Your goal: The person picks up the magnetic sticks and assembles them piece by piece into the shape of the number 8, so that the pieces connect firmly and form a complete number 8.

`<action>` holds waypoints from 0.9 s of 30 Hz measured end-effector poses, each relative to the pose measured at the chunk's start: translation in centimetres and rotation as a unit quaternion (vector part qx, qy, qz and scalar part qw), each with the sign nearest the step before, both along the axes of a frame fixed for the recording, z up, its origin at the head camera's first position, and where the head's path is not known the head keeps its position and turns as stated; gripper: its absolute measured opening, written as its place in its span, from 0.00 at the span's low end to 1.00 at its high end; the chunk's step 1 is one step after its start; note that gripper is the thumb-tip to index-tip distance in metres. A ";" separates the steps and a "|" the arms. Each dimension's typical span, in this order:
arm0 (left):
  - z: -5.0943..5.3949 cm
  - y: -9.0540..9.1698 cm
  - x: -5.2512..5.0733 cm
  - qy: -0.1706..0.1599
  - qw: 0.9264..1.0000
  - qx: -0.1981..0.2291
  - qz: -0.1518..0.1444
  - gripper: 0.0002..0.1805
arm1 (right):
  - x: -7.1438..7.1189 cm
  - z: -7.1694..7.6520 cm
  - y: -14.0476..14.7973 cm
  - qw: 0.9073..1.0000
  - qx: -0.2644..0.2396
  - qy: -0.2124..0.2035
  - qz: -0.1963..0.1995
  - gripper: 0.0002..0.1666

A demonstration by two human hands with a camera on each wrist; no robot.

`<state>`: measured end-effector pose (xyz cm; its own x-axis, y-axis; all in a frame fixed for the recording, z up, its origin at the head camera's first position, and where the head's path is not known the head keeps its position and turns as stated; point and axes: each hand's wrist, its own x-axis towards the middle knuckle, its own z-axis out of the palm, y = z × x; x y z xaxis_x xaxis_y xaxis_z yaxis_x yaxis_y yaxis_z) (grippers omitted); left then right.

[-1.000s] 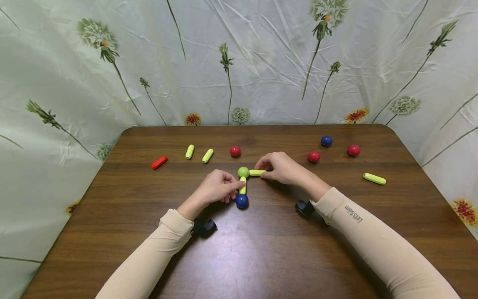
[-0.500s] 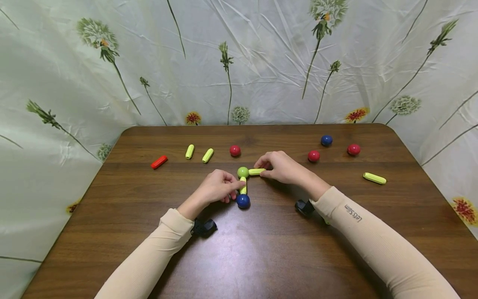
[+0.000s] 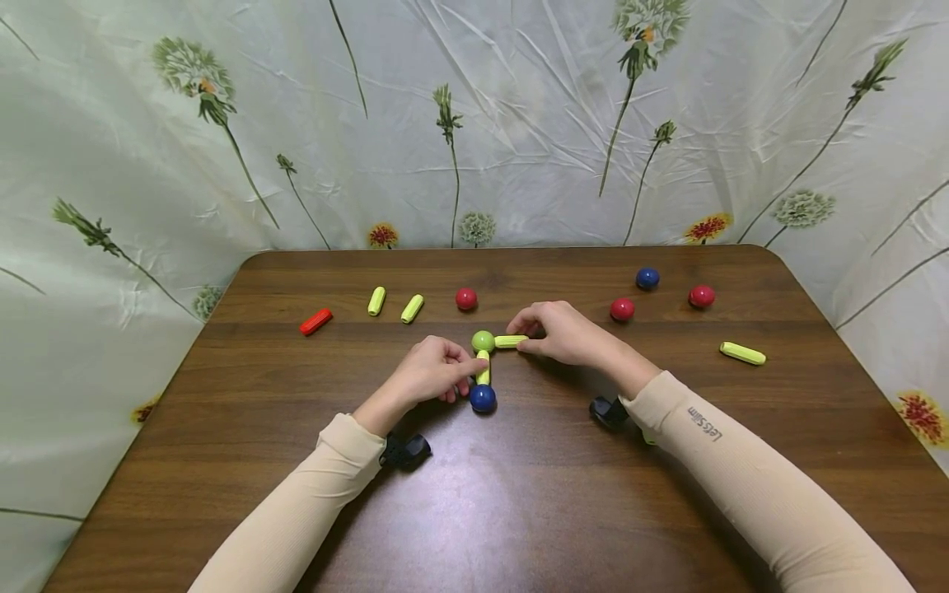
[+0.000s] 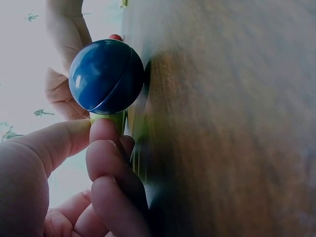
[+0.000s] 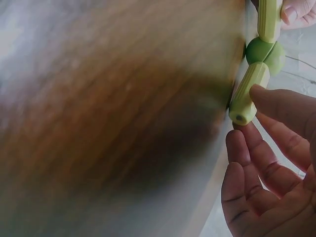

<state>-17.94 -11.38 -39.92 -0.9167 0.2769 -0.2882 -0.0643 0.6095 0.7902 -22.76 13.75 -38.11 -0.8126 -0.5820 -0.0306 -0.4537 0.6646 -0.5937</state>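
Note:
My left hand (image 3: 436, 371) pinches a yellow-green ribbed rod (image 3: 484, 376) between thumb and fingers. A blue ball (image 3: 483, 399) is joined to its near end and a green ball (image 3: 483, 341) to its far end. From the green ball a second yellow-green rod (image 3: 507, 341) points right, and my right hand (image 3: 561, 333) pinches its outer end. The right wrist view shows this rod (image 5: 250, 94) against the green ball (image 5: 265, 53), its free end face toward the camera. In the left wrist view the blue ball (image 4: 106, 76) hides most of the held rod.
Two yellow-green rods (image 3: 412, 309) and a red rod (image 3: 315, 322) lie at the left of the wooden table (image 3: 504, 511). One red ball (image 3: 466, 299) sits behind the joined pieces. Red balls (image 3: 623, 310), a blue ball (image 3: 647, 278) and another rod (image 3: 743, 353) are at the right.
Both hands keep their grips almost in place. The blue ball has shifted very slightly to the right; the right hand has moved only a trace.

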 end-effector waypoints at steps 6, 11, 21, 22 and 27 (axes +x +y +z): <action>-0.1 -0.1 0.0 0.000 1.000 0.001 0.002 0.19 | -0.1 -0.1 0.7 1.000 -0.009 0.003 -0.001 0.13; -0.2 -0.1 -0.1 -0.002 1.000 0.004 0.004 0.19 | -0.1 0.2 1.6 1.000 -0.018 0.000 -0.015 0.15; -0.2 -0.1 0.0 0.002 1.000 0.006 0.003 0.19 | -0.2 1.2 3.9 0.999 -0.013 0.010 -0.047 0.16; -0.2 -0.1 0.0 0.002 1.000 0.006 0.004 0.19 | -0.2 1.3 4.2 0.999 -0.014 0.011 -0.051 0.16; -0.2 -0.1 0.0 0.004 1.000 0.005 0.001 0.19 | -0.2 1.9 5.8 0.997 -0.018 0.014 -0.070 0.17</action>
